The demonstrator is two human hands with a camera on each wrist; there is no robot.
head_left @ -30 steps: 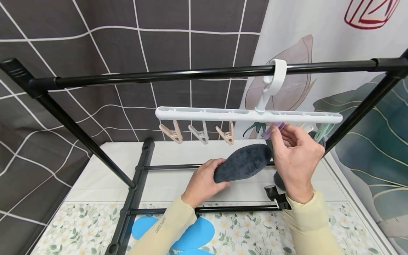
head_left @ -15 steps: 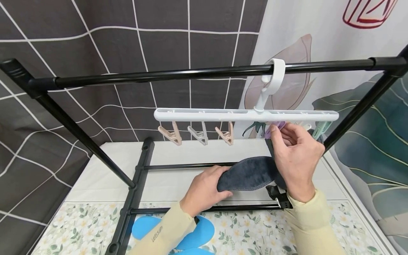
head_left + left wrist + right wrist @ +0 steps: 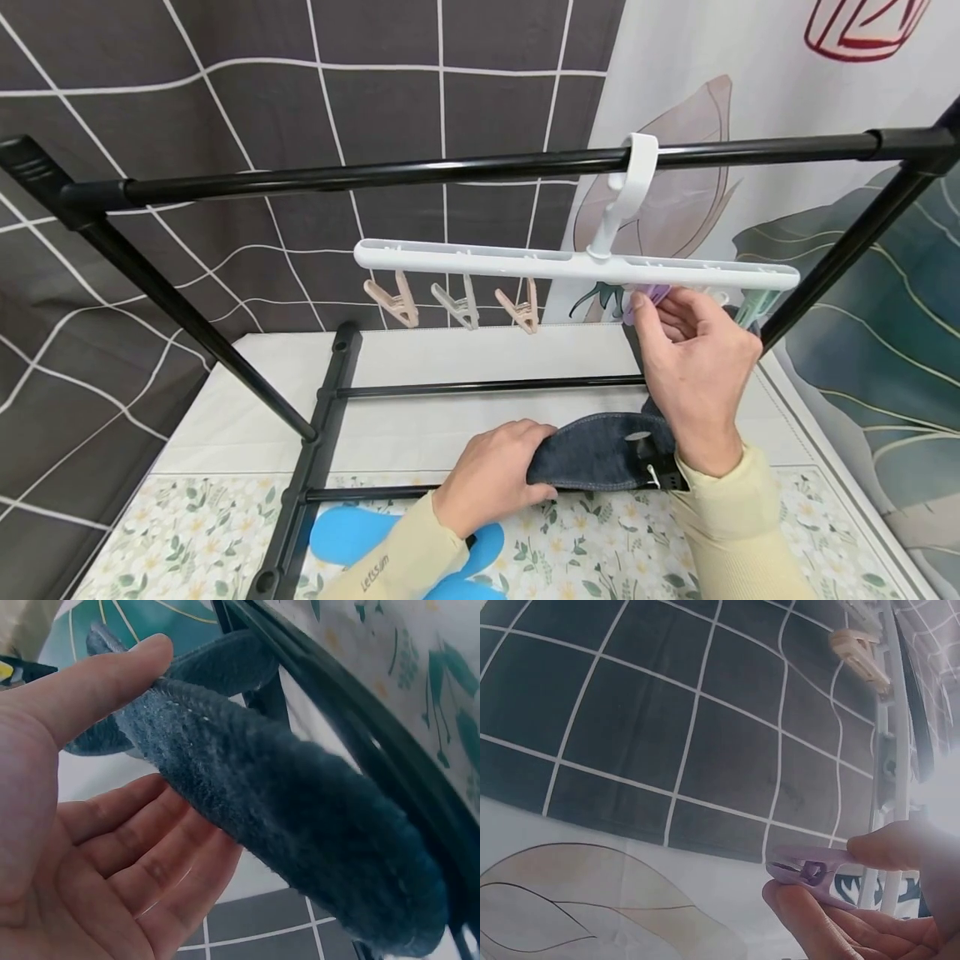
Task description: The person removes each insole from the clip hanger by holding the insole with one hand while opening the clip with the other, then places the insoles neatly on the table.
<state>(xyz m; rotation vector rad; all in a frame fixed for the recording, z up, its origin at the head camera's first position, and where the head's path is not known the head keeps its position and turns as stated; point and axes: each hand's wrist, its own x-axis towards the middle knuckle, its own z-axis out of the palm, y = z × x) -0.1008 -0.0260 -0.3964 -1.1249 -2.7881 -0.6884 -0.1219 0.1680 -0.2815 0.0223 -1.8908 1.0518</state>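
My left hand [image 3: 495, 477] holds one end of a dark blue, fuzzy insole [image 3: 592, 450] with a stitched edge. In the left wrist view the thumb lies on one side of the insole [image 3: 277, 810] and the fingers are under it. With my right hand [image 3: 701, 375] I pinch a purple clothespin [image 3: 810, 870] below the white hanger [image 3: 517, 263]. Its jaws stand slightly apart, with nothing between them in the right wrist view. Another dark fuzzy piece [image 3: 225, 666] shows behind the insole; my right hand partly hides that area in the head view.
The hanger hooks over a black rack bar [image 3: 375, 175]. Beige [image 3: 393, 298] and grey [image 3: 457, 302] clothespins hang at its left, a green clothespin [image 3: 756, 307] at its right. Lower crossbars [image 3: 480, 387] span the rack. Blue flat shapes [image 3: 352, 535] lie on the flowered cloth.
My left hand has lowered the insole and shifted slightly right. The hanger has swung a little left, its left end rising. My right hand stays on the purple clothespin.
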